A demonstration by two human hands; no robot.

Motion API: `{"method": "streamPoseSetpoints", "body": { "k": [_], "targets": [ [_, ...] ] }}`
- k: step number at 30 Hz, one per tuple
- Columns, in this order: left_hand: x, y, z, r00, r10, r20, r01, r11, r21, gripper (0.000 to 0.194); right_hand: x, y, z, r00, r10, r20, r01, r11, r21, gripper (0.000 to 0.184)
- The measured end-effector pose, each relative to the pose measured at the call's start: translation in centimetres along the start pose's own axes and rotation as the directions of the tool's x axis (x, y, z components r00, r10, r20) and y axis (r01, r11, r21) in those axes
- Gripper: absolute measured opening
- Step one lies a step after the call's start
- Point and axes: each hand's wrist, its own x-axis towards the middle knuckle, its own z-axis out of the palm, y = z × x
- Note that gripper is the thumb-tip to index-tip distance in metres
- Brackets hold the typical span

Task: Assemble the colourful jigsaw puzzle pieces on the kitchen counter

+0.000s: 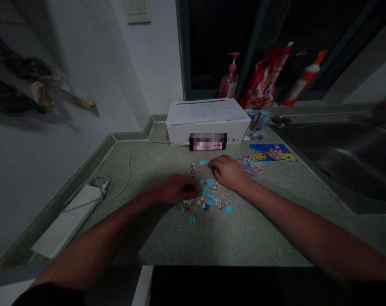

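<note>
My left hand (pixel 176 189) curled, knuckles up, touching edge of jigsaw pieces (pixel 207 197); cannot tell if holding any. Right hand (pixel 227 172) curled too, just above pile, nearer smaller cluster (pixel 250 165) on its right.

Phone screen (pixel 208 141) blurred; puzzle pcs (pixel 207 197) too small to ID; sheet (pixel 207 111) text illegible.

Words: none I can read | paper sheet (pixel 205 111) on white box (pixel 208 134): lines too small | pump bottle (pixel 230 80): label too blurry | blue picture card (pixel 272 152): no words seen
</note>
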Motion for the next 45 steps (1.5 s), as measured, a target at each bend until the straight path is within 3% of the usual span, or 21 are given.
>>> {"method": "streamPoseSetpoints", "body": {
  "k": [9, 12, 28, 45],
  "targets": [
    [-1.4, 0.4, -3.3, 0.992, -0.057, 0.115, 0.051, 0.997, 0.053, 0.013, -0.1, 0.3, 0.4, 0.999, -0.022, -0.028, 0.022, 1.0, -0.009, 0.032],
    [-1.8, 0.5, -3.8, 0.98, -0.029, 0.199, 0.019, 0.998, 0.053, 0.012, -0.1, 0.2, 0.3, 0.999, -0.02, -0.03, 0.02, 1.0, -0.006, 0.032],
    [-1.6, 1.1, -3.0, 0.957, -0.088, 0.278, 0.06, 0.992, 0.11, 0.011, 0.0, 0.1, 0.2, 1.0, -0.025, -0.003, 0.025, 0.999, -0.038, 0.029],
    [-1.7, 1.8, -3.0, 0.963, -0.085, 0.254, 0.065, 0.994, 0.088, 0.015, 0.0, -0.1, -0.1, 1.0, 0.009, 0.013, -0.009, 1.0, -0.021, 0.031]
  ]
}}
